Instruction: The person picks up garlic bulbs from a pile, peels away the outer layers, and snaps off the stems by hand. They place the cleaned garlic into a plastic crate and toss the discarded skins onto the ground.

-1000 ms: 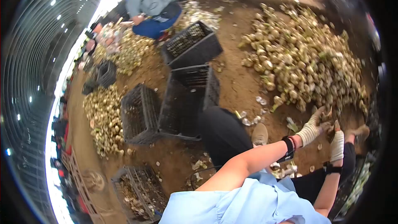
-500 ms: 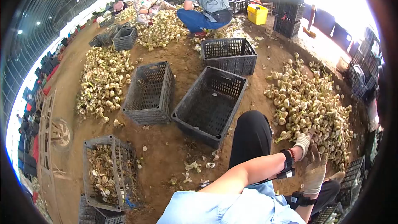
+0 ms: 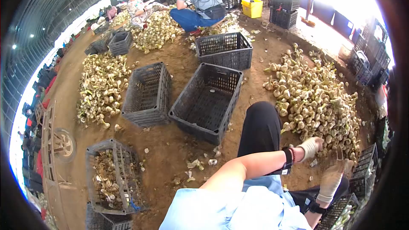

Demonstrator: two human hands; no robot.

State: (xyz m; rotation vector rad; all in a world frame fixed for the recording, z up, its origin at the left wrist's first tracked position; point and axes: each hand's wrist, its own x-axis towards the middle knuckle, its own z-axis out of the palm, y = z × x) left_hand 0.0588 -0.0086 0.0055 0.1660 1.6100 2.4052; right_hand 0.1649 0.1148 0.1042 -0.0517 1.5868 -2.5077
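Note:
My left hand (image 3: pixel 312 147), in a pale work glove, is at the near edge of a big pile of garlic bulbs (image 3: pixel 317 98). Its fingers are curled in, and I cannot tell what they hold. My right hand (image 3: pixel 331 180), also gloved, is just below, smeared by motion around the fingers. A thin, blurred, narrow-looped piece (image 3: pixel 339 153) rises from its fingertips toward the pile. The two hands are apart, with bare soil and a few scraps of peel between and beside them. The bulbs carry short cut stems.
Black plastic crates (image 3: pixel 206 102) stand left of my knee (image 3: pixel 262 121); another crate (image 3: pixel 117 179) holds peel and scraps. More crates (image 3: pixel 366 166) are close at my right. Further garlic heaps (image 3: pixel 102 87) lie beyond. A person (image 3: pixel 200 4) squats ahead near a yellow bucket (image 3: pixel 252 7).
My hands have drawn apart: the right has moved down and right, away from the left. The left has come slightly back from the pile. The view has shifted a little.

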